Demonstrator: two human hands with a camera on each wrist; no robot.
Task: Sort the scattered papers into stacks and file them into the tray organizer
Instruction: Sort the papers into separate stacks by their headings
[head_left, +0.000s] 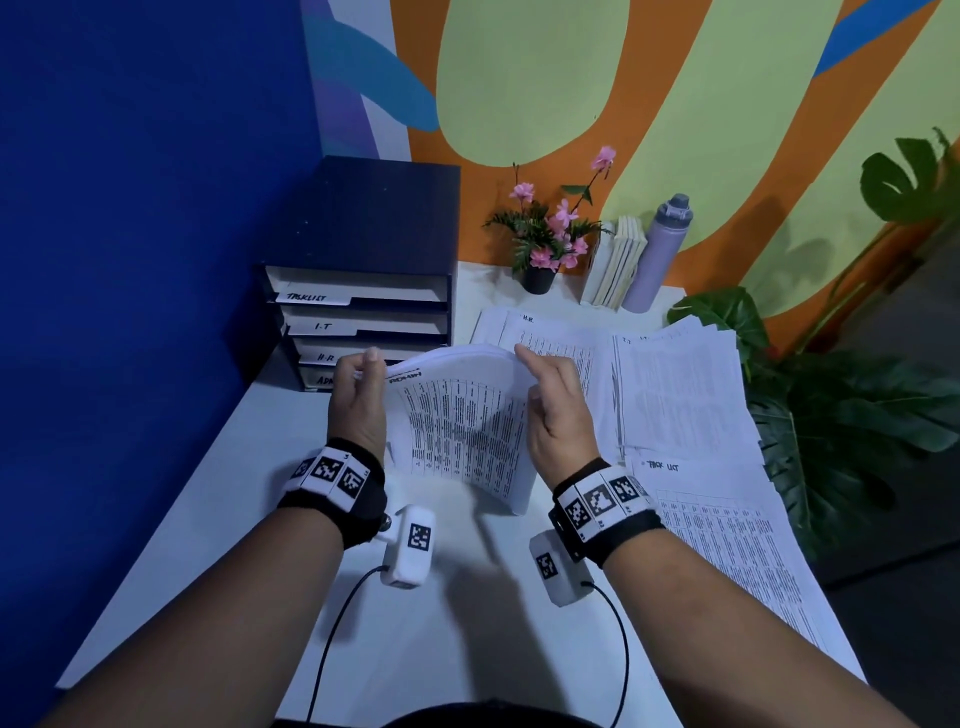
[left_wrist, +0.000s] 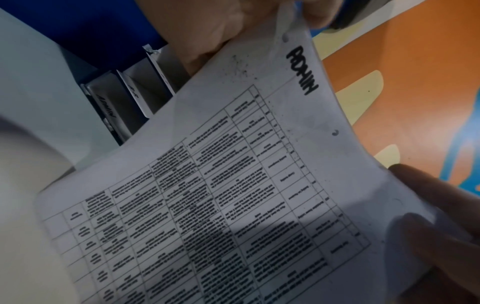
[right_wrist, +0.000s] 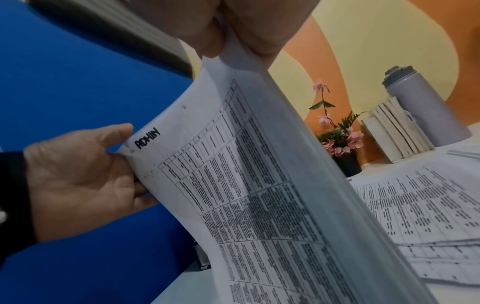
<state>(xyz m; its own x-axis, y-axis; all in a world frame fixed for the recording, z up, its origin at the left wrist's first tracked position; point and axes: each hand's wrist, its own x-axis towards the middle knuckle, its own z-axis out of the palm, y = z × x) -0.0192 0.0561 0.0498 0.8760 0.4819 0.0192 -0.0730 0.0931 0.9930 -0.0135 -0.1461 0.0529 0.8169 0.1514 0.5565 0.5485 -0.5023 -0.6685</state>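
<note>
Stack of ADMIN papers held up off the white counter, bowed, just in front of the tray organizer. Left hand pinching the top left corner, thumb on the printed face beside the handwritten "ADMIN". Right hand gripping the top right edge, fingers curled round the sheets. Organizer slots labelled TASKLIST, I.T, H.R and, lowest, ADMIN. H.R pile, I.T pile and TASK LIST pile lying flat on the counter to the right. Potted pink flowers, upright books and lilac bottle standing against the painted wall.
</note>
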